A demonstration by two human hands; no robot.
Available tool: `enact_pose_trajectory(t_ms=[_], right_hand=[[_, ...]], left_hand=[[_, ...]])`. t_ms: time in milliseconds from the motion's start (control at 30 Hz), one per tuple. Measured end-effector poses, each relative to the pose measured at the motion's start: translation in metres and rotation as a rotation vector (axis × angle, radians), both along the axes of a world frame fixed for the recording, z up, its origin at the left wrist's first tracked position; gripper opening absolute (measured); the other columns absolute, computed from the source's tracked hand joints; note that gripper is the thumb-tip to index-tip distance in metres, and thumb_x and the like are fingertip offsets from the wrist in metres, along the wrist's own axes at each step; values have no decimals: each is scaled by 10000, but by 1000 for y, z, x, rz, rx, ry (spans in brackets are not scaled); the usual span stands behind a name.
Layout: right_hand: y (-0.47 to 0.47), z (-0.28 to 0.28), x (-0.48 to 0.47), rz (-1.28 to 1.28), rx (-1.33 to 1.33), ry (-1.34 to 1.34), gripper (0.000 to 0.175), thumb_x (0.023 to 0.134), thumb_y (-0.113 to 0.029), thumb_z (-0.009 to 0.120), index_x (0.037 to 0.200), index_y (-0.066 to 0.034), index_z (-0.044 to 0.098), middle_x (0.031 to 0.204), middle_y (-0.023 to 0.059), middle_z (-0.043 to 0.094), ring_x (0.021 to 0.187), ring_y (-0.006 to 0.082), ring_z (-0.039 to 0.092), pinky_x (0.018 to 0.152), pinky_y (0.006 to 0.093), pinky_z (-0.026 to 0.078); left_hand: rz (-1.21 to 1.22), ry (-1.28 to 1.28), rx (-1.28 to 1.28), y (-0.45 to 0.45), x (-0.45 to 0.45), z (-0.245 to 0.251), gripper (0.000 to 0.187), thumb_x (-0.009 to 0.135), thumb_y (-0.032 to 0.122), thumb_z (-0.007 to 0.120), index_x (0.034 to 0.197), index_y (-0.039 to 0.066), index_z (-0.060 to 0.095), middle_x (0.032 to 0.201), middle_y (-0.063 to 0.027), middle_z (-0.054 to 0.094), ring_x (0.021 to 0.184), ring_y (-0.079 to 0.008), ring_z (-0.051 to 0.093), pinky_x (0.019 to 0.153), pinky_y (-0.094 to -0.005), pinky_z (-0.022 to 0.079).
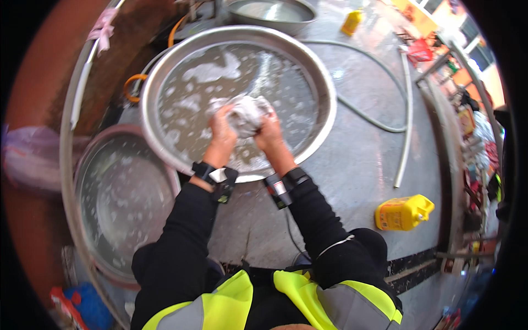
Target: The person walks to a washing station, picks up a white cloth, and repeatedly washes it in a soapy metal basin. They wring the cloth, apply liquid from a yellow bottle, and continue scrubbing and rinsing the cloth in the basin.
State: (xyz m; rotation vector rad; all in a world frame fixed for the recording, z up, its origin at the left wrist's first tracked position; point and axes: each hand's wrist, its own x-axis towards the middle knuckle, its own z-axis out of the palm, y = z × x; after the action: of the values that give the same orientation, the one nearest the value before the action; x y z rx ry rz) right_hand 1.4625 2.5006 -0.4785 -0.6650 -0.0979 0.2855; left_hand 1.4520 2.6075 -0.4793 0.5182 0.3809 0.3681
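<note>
Between my two hands is a bunched, wet white cloth, held over a large round metal basin. My left hand grips the cloth's left side, and my right hand has hold of its right side. Murky grey-brown water with patches of white suds fills the basin beneath. Fingertips of both hands are partly hidden by the cloth. Each wrist carries a strapped black device.
A second tub of cloudy water stands at left, against a metal railing. Behind is another metal basin. A grey hose curls over the floor at right. Yellow jugs stand nearby, one close, one farther.
</note>
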Motion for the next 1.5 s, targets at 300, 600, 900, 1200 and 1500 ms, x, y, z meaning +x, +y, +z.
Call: enact_pose_trajectory(t_ms=[300, 600, 900, 1200, 1500], right_hand=[[12, 42, -32, -326, -1050, -783, 367, 731, -244, 662, 1009, -13, 609, 1231, 151, 463, 1106, 283, 475, 918, 332, 366], [-21, 72, 12, -494, -1173, -707, 268, 710, -179, 645, 928, -26, 612, 905, 145, 624, 825, 251, 600, 759, 346, 461], [8, 5, -11, -594, -1128, -755, 220, 724, -178, 664, 833, -14, 565, 929, 131, 544, 885, 237, 514, 779, 325, 416], [34, -18, -29, -440, -775, -475, 186, 763, -180, 621, 858, -21, 635, 862, 125, 610, 808, 228, 573, 768, 310, 431], [6, -14, 6, -396, -559, -169, 165, 753, -92, 613, 911, -46, 615, 880, 90, 597, 788, 156, 558, 696, 291, 439]], left_hand=[[13, -166, -51, -16, 25, -42, 278, 762, 110, 590, 999, -24, 531, 976, -125, 575, 803, -252, 601, 698, -381, 522], [-51, -142, -253, -62, 39, 15, 196, 773, 80, 581, 963, 49, 546, 918, -74, 585, 783, -196, 594, 673, -312, 509], [-74, 166, 66, -19, 17, -18, 238, 804, 275, 617, 909, 72, 553, 811, -18, 554, 671, -157, 550, 608, -294, 478], [32, 207, 257, 8, -8, -15, 115, 824, 143, 536, 905, 71, 571, 824, -50, 601, 730, -165, 593, 648, -303, 495], [-170, 165, 343, -33, -17, -24, 119, 798, 156, 559, 907, 111, 573, 823, -4, 582, 720, -120, 562, 648, -274, 489]])
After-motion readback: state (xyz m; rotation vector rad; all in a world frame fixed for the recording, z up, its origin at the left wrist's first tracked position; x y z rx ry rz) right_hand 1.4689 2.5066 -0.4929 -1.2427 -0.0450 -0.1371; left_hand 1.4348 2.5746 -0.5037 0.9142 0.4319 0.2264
